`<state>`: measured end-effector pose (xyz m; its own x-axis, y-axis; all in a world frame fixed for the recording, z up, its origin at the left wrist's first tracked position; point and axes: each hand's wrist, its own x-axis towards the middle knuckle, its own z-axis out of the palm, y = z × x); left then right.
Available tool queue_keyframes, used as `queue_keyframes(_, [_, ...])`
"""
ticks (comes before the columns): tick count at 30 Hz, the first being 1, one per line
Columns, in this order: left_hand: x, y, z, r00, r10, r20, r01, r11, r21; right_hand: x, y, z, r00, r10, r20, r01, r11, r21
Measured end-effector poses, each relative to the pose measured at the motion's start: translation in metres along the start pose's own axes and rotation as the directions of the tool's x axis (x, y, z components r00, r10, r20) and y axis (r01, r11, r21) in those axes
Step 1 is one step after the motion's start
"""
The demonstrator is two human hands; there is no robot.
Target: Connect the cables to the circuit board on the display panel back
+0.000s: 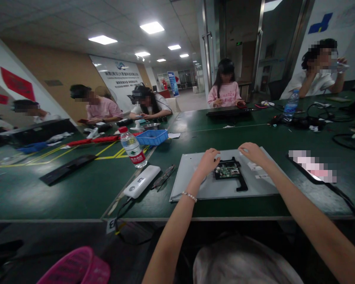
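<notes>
A flat grey panel (192,185) lies on the green table in front of me. On its middle sits a black plastic frame (241,182) with a green circuit board (225,170) in it. My left hand (207,161) is over the panel at the frame's upper left corner, fingers bent and thumb apart, with nothing visible in it. My right hand (252,153) is near the panel's far edge, right of the frame. Its fingers reach left, loosely bent, and no held thing shows. Whether either hand's fingertips touch the panel is hard to tell.
Left of the panel are eyeglasses (163,178), a white power bank (142,181) with a cable, a water bottle (133,150) and a blue basket (152,138). A phone (312,167) lies at right. Several people sit around the table. A pink basket (79,266) stands below.
</notes>
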<state>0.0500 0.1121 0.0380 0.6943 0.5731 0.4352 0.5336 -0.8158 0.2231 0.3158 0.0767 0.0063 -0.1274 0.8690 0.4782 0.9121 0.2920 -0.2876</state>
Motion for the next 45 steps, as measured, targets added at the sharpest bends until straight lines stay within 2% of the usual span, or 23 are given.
queue_keyframes(5, [-0.010, -0.004, 0.006, 0.992, 0.053, 0.112, -0.051, 0.999, -0.019, -0.007, 0.001, 0.003, 0.994, -0.024, 0.108, 0.028, 0.999, -0.033])
queue_keyframes(10, [-0.010, -0.002, 0.003, 0.981, 0.069, 0.183, -0.073, 0.997, 0.012, -0.010, 0.003, 0.003, 0.971, 0.026, 0.236, -0.005, 0.996, -0.085])
queue_keyframes(13, [-0.010, 0.001, 0.000, 0.969, 0.082, 0.231, -0.088, 0.996, 0.014, -0.010, 0.002, 0.000, 0.973, 0.053, 0.226, -0.025, 0.992, -0.121])
queue_keyframes(21, [-0.012, 0.004, 0.002, 0.904, 0.068, 0.423, -0.069, 0.998, -0.012, -0.005, -0.002, 0.001, 0.977, 0.122, 0.177, -0.081, 0.972, -0.220])
queue_keyframes(26, [-0.012, 0.003, 0.003, 0.894, 0.067, 0.444, -0.072, 0.997, -0.007, -0.005, 0.003, 0.002, 0.989, 0.063, 0.134, -0.033, 0.976, -0.215])
queue_keyframes(30, [-0.012, 0.004, 0.001, 0.883, 0.071, 0.465, -0.070, 0.997, -0.019, -0.006, 0.012, 0.005, 0.978, 0.020, 0.209, 0.017, 0.985, -0.174])
queue_keyframes(34, [-0.012, 0.005, 0.000, 0.877, 0.062, 0.476, -0.060, 0.998, -0.019, -0.005, 0.017, 0.008, 0.971, 0.036, 0.237, 0.001, 0.988, -0.154])
queue_keyframes(45, [-0.013, 0.004, 0.003, 0.879, 0.040, 0.475, -0.036, 0.999, -0.017, -0.004, 0.012, 0.007, 0.976, 0.104, 0.189, -0.069, 0.980, -0.184])
